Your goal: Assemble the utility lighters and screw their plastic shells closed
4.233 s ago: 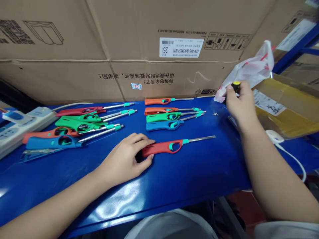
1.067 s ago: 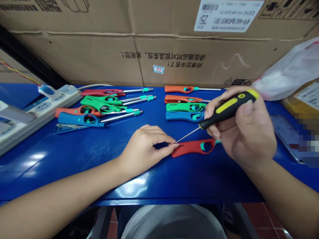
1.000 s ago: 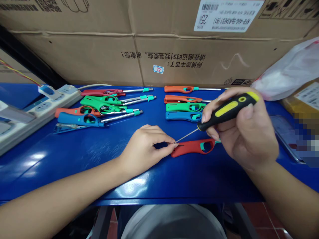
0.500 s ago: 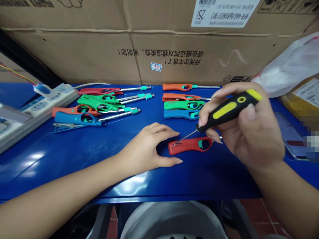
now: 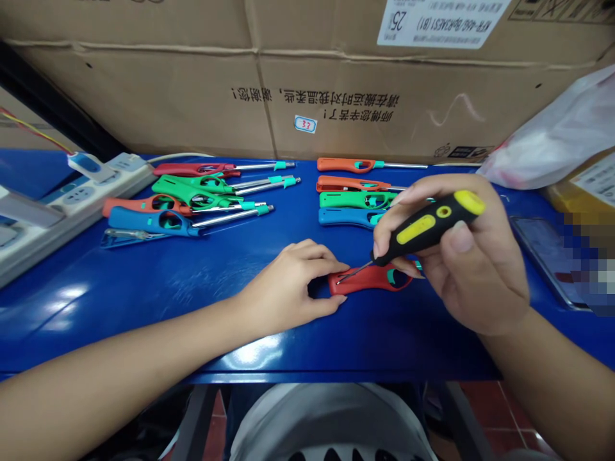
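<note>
A red gas lighter (image 5: pixel 368 279) lies flat on the blue table, its handle end toward my left hand (image 5: pixel 291 285). Thumb and forefinger of that hand pinch the handle end from its two long sides. My right hand (image 5: pixel 473 262) grips a screwdriver (image 5: pixel 417 229) with a black and yellow handle. Its thin shaft slants down to the left, and the tip meets the lighter near the handle end. The right fingers partly cover the lighter's nozzle end.
Behind are orange (image 5: pixel 346 165), green (image 5: pixel 353 200) and blue lighters (image 5: pixel 346 216) in a column. At left, several opened lighters (image 5: pixel 192 189) lie beside a power strip (image 5: pixel 91 195). A cardboard box (image 5: pixel 192 102) backs the table (image 5: pixel 144 301); a phone (image 5: pixel 548 259) and plastic bag (image 5: pixel 552 134) sit at right.
My left thumb and forefinger have closed in from apart onto the red lighter's handle end. The right hand with the screwdriver has shifted slightly left, its tip staying at the lighter.
</note>
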`<control>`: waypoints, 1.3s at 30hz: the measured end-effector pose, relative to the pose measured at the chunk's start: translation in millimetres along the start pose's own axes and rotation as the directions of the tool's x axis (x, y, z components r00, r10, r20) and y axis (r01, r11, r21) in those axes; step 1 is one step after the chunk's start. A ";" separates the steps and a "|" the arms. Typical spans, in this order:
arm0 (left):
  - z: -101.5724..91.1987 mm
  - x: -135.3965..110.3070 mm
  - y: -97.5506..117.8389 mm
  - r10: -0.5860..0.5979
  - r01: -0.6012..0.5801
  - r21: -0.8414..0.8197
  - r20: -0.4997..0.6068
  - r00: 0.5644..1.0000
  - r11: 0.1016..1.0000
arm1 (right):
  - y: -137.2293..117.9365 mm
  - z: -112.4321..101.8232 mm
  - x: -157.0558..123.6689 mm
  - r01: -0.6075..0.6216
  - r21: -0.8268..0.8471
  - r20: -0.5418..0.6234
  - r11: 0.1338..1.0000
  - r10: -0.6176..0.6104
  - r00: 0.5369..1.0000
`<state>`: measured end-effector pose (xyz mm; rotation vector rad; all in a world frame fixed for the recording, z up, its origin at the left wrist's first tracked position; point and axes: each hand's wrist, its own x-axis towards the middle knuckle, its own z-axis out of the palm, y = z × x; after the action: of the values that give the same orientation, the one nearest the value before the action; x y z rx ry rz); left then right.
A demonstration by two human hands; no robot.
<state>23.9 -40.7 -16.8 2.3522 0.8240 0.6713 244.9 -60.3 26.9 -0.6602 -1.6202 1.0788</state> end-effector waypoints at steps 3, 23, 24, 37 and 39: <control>0.2 -0.1 -0.3 -0.001 0.001 -0.005 0.005 1.000 1.000 | 2.0 0.4 0.0 0.033 0.026 0.004 0.999 -0.033 0.999; 1.7 -0.1 -4.2 0.019 -0.019 0.020 0.012 1.000 1.000 | -11.0 17.6 2.1 -0.010 -0.280 -0.084 0.960 -0.015 0.996; 1.7 0.1 -4.5 0.020 -0.020 0.024 0.012 1.000 1.000 | -15.0 19.0 3.6 -0.006 -0.315 -0.079 0.949 -0.020 0.997; 1.2 0.2 -4.6 0.017 -0.017 0.026 0.023 1.000 1.000 | -31.3 -6.1 15.6 0.213 -0.697 0.215 0.685 -0.084 0.973; 1.4 0.4 -5.1 0.031 -0.032 0.035 0.017 0.999 0.999 | -25.7 -6.4 16.8 0.254 -0.742 0.167 0.621 -0.195 0.966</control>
<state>23.0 -37.6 -20.9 2.4040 0.7998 0.6548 248.1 -55.6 57.7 -0.9260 -2.1599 0.1728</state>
